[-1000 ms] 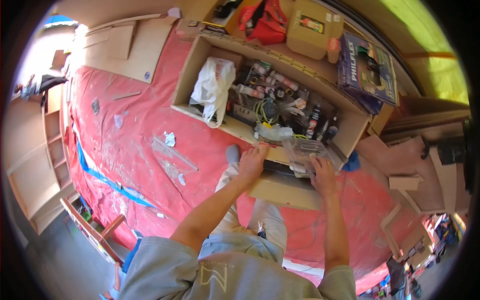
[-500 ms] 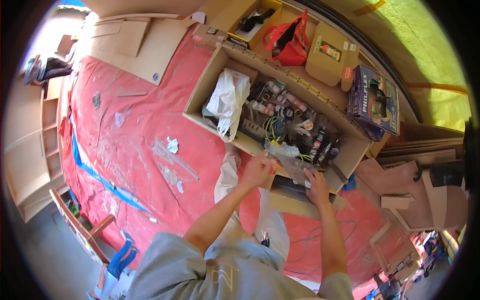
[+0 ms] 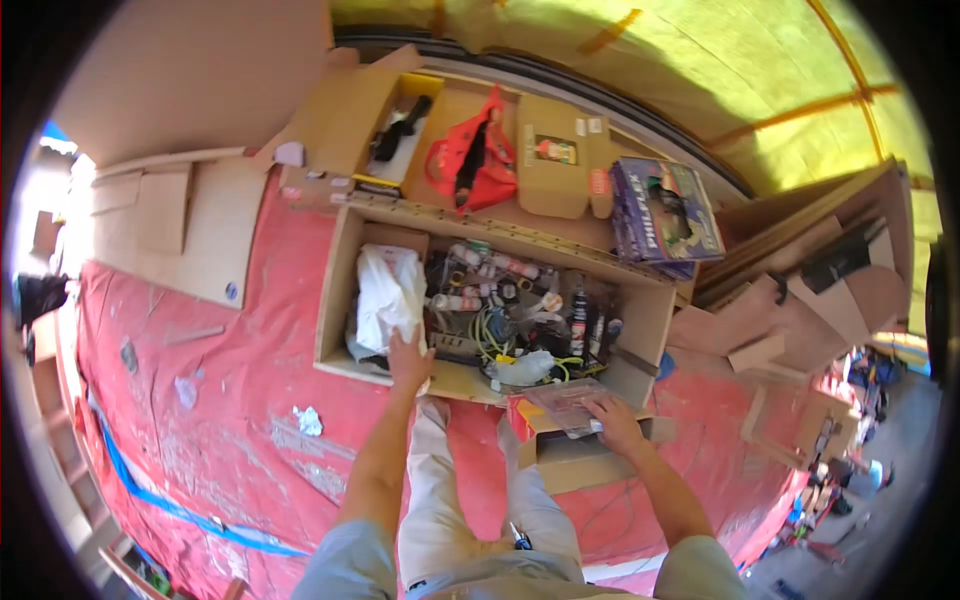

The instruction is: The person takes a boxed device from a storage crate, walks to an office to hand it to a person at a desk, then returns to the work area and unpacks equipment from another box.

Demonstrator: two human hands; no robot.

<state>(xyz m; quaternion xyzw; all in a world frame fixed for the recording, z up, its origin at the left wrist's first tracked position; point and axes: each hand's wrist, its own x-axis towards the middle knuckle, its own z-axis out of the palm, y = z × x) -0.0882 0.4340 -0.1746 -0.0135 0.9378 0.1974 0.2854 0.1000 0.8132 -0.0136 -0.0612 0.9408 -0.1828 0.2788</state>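
Observation:
My left hand point(image 3: 408, 362) is at the lower edge of a white plastic bag point(image 3: 388, 295), fingers apart and touching it. The bag lies in the left end of a long wooden box point(image 3: 655, 318). My right hand point(image 3: 614, 420) holds a clear plastic case point(image 3: 566, 402) by its right side, over the box's front edge. Below the case is an open cardboard box point(image 3: 575, 463). Bottles, a spray can point(image 3: 579, 322), a coil of green cord point(image 3: 490, 333) and a crumpled clear bag point(image 3: 523, 369) fill the wooden box's middle and right.
Behind the box are a red bag point(image 3: 478, 155), a brown carton point(image 3: 553, 170), a PHILFLEX box point(image 3: 668, 215) and a yellow-edged box point(image 3: 402, 135). Boards point(image 3: 200, 230) lie at left, cardboard scraps point(image 3: 800, 315) at right. Red sheeting point(image 3: 260, 400) covers the floor.
My left hand has moved left from the box's front edge to the white bag. My right hand stays with the clear case. The camera view has shifted, showing more behind the box.

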